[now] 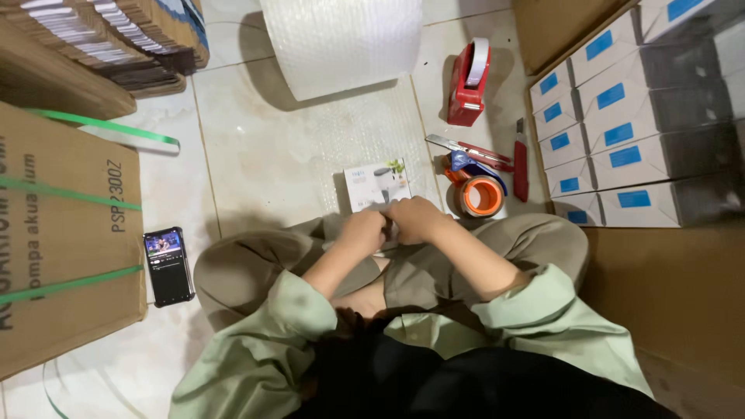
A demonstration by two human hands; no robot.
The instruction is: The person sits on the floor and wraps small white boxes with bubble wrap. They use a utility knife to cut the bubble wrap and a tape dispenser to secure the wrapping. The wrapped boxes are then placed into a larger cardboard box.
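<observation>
A small white product box (pixel 375 185) with a picture on its lid lies on a sheet of bubble wrap (pixel 310 147) spread over the tiled floor. My left hand (pixel 361 230) and my right hand (pixel 415 218) meet at the near edge of this box, fingers curled and gripping it, knuckles almost touching. The near end of the box is hidden under my hands. I sit cross-legged, with my knees on either side of the box.
A big bubble wrap roll (pixel 341 43) stands behind. To the right lie a red tape dispenser (pixel 468 81), scissors (pixel 469 149), a red utility knife (pixel 520 161), an orange tape dispenser (pixel 481 195) and stacked white boxes (pixel 621 116). To the left are a phone (pixel 168 265) and a strapped carton (pixel 62 233).
</observation>
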